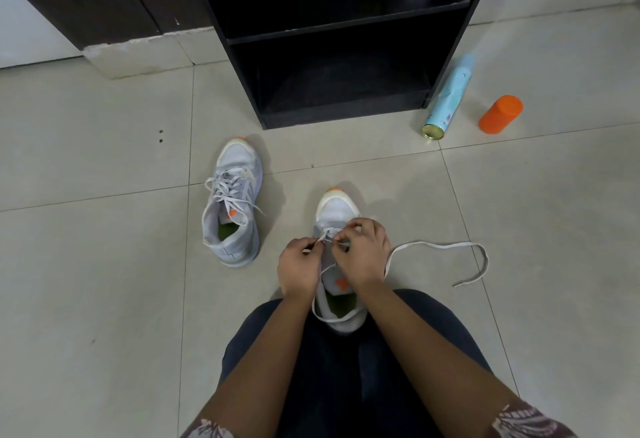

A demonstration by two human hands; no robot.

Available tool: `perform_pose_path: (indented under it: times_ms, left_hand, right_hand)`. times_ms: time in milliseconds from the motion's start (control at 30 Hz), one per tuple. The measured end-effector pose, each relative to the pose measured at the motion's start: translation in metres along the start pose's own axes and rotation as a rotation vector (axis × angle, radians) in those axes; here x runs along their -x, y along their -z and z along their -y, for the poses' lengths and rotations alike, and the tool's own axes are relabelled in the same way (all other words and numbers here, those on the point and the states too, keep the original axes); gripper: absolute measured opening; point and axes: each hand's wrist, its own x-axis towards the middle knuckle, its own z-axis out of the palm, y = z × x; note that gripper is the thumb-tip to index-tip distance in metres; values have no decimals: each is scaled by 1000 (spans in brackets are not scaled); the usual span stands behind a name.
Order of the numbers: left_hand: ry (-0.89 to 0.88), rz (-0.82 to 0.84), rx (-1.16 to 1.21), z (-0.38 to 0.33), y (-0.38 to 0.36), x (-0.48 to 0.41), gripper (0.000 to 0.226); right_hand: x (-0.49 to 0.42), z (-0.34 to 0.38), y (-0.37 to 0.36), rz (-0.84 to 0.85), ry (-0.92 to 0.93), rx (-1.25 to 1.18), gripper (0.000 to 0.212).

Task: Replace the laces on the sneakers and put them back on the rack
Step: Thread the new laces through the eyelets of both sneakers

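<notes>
Dim, flat indoor light falls on the tiled floor (pixel 104 264), leaving soft shadows. The black rack (pixel 332 56) interior sinks into darkness. Wide-angle distortion bends tile lines near the edges; detail is slightly soft.

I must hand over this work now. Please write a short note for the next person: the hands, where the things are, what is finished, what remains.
Left hand: pinches the lace at the near sneaker.
Right hand: pinches the same lace at the eyelets.
The lace's long end trails on the floor to the right.
Other sneaker: on the floor, laced, ends loose.
Done: lacing of the near sneaker is started.
Left: finish lacing it, then put both sneakers on the rack.
</notes>
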Motion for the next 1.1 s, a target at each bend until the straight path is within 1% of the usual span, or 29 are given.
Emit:
perform_pose_path:
  times_ms: [133,200,267,300,367,433,500,567,600,633,667,700,733,800,833,900,1033,1067,1100]
  left_hand:
    - [-21,18,-29,2,0,-2,17]
    - [-6,26,-17,5,-1,-3,26]
    - [46,58,86,8,-1,-5,36]
    - [64,92,146,8,0,-6,31]
    - [67,150,212,5,0,-9,15]
    - [49,168,204,1,2,-12,15]
    - [62,168,180,1,2,-16,19]
    - [86,173,180,2,3,-18,21]
    - [94,164,185,0,4,-18,21]
    - [100,157,193,-1,5,-18,21]
    - [98,153,205,-2,6,-19,20]
    - [101,153,202,-3,8,-17,19]
    - [104,154,206,-3,8,-18,18]
    - [110,173,237,-1,9,-19,19]
    - [115,190,253,-2,10,-20,20]
    - [132,202,282,-4,13,-21,18]
    - [233,248,445,-14,23,-20,12]
    - [234,266,445,-15,27,-22,7]
    - [235,246,465,-16,33,-27,7]
  right_hand:
    - [0,1,-2,-1,39,68,14]
    - [-1,3,-3,-9,38,114,19]
    - [-3,5,-5,21,41,123,22]
    - [-4,6,-5,43,44,107,23]
    - [-4,4,-4,91,53,133,27]
    - [-1,0,-1,129,90,265,36]
    - [2,-3,10,155,134,318,42]
    - [9,-2,32,205,158,281,41]
    - [14,0,45,254,198,242,40]
    - [20,2,57,337,242,152,40]
    - [27,4,67,423,259,-6,41]
    - [35,3,75,481,237,-174,42]
    - [40,-1,77,449,200,-272,40]
    - [42,-17,74,257,107,-267,23]
    - [41,-26,70,207,31,-257,15]
    - [41,-35,62,245,-80,-234,15]
    - [40,-32,53,312,-61,-59,33]
    - [40,-31,52,316,-68,-11,34]
    - [39,-32,51,311,-76,24,32]
